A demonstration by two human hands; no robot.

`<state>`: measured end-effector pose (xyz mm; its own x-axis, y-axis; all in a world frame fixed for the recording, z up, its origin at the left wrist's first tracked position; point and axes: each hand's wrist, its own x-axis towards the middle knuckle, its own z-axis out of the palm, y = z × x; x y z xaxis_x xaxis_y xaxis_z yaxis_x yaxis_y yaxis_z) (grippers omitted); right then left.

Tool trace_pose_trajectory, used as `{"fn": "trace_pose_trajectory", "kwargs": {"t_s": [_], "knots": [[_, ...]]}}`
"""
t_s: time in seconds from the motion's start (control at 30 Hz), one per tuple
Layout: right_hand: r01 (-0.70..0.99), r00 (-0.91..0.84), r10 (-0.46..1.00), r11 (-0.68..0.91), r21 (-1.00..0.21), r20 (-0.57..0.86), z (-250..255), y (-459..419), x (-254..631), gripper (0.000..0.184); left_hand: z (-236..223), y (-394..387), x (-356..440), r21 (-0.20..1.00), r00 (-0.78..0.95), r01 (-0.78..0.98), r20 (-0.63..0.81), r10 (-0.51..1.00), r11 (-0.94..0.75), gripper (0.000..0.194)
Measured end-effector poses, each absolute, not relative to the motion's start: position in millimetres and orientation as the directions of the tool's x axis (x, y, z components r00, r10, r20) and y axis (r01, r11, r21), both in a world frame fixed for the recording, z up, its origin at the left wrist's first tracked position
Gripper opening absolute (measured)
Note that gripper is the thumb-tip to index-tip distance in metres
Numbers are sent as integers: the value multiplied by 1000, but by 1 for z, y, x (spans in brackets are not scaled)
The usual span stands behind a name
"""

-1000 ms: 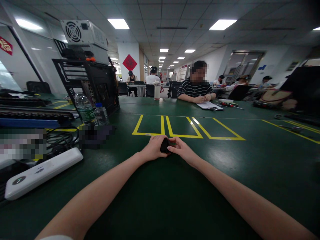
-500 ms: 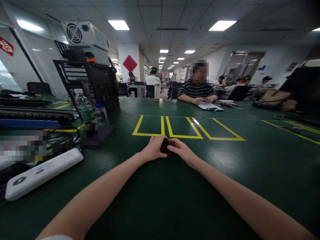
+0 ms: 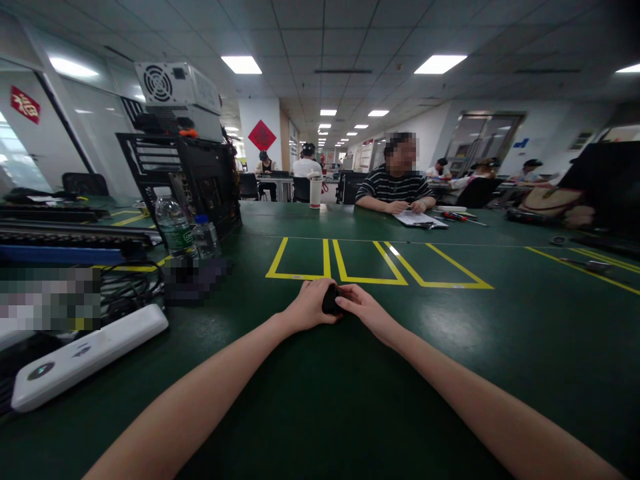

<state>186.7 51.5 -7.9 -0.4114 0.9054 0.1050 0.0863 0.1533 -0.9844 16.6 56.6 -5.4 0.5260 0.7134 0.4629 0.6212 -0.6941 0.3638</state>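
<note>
Both of my hands meet at a small black object (image 3: pixel 331 300) just in front of the yellow taped outlines. My left hand (image 3: pixel 311 307) wraps round it from the left, thumb on the near side. From the right, my right hand (image 3: pixel 364 307) presses its fingertips and thumb against the object. Its kind is not clear, since my fingers cover much of it. Under my forearms lies the dark green tabletop (image 3: pixel 320 400).
Left stand a white power strip (image 3: pixel 90 357), water bottles (image 3: pixel 173 227) and an open black computer case (image 3: pixel 200 173). Yellow tape outlines (image 3: pixel 373 280) mark the table ahead. Across it a person in a striped top (image 3: pixel 395 187) sits by a clipboard (image 3: pixel 421 219). A cup (image 3: pixel 315 191) stands nearby.
The whole view has shifted slightly, so everything sits a little lower in the picture. My hands keep the same hold on the black object.
</note>
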Motion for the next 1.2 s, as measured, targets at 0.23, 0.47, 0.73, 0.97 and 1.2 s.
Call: {"fn": "trace_pose_trajectory", "kwargs": {"t_s": [0.23, 0.47, 0.73, 0.97, 1.2], "knots": [[-50, -500, 849, 165, -985, 167, -7, 49, 188, 37, -8, 58, 16, 341, 529, 626, 474, 704, -701, 59], [42, -399, 905, 182, -982, 150, -8, 49, 185, 26, -8, 58, 17, 355, 530, 623, 463, 710, -697, 59], [15, -519, 844, 166, -986, 134, -5, 49, 190, 36, -3, 55, 15, 364, 543, 622, 438, 717, -694, 57], [26, -435, 885, 200, -979, 169, -2, 44, 186, 23, -1, 54, 16, 380, 545, 611, 434, 717, -694, 54], [89, -415, 902, 171, -981, 120, -10, 54, 186, 30, -5, 57, 17, 366, 530, 629, 443, 723, -686, 57]]}}
